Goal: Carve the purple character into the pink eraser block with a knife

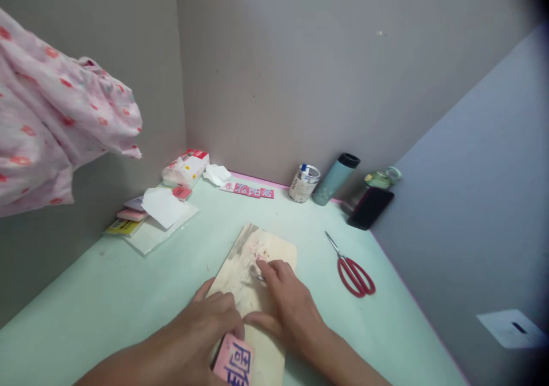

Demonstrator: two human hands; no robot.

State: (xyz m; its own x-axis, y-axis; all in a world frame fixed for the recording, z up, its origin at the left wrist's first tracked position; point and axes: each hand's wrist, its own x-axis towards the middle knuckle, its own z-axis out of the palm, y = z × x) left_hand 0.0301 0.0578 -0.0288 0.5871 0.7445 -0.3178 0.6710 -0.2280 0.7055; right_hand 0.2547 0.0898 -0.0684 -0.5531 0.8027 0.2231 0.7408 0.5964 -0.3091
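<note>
My left hand [214, 320] is closed with bent fingers around a pink block [235, 360] that bears blue handwritten characters. One of its fingers shows past the left edge of a pale, worn board [283, 246]. On the board rests my right hand [289, 300], its thumb spread apart from the fingers. Its fingertips touch the surface beside small pink crumbs [259, 254]. A small shiny metal bit [260, 278] shows by those fingers; what it is I cannot make out. Dark smudges mark the far left part of the board.
Red-handled scissors [355, 277] lie to the right on the pale green table [163, 306]. Along the back stand a can [303, 184], a teal tumbler [337, 180] and a leaning phone [371, 207]. Character strips [249, 190], papers [165, 209] and a tissue pack [186, 168] lie left. Spotted cloth [64, 117] hangs upper left.
</note>
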